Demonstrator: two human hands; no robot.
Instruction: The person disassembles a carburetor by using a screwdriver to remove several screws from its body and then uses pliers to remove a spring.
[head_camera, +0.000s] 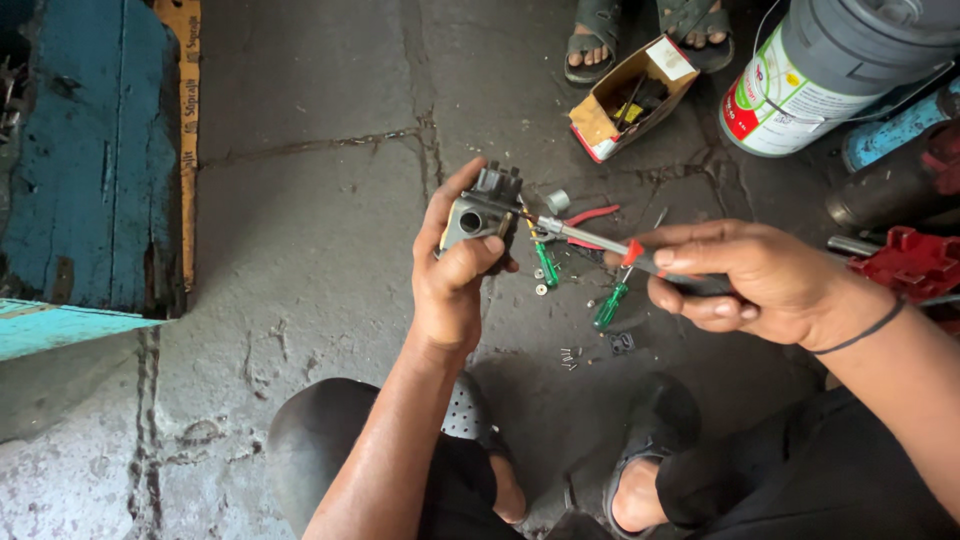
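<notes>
**Cracked concrete floor, small grey part mid-frame**

Cracked grey concrete floor (300, 230) all around, with a worn blue painted panel (90, 150) at upper left. Dead centre: left hand (455, 280) closed around a small grey switch-like part (482, 212), thumb across the front, black connector end pointing up. Right hand (750, 280) at centre right, grip shut on pliers (590, 240) with red and black handles, metal tips touching the part's right side near some coloured wires. Below the tool, lying on the floor: green-handled screwdrivers (610, 305), a few loose screws and washers (568, 355), red-handled cutters (590, 214). Open cardboard box (630, 100) at upper centre, just beside someone else's sandalled feet (598, 45). Big grey canister with a labelled band (830, 70) at upper right, red plastic piece (915, 262) at the right edge.
</notes>
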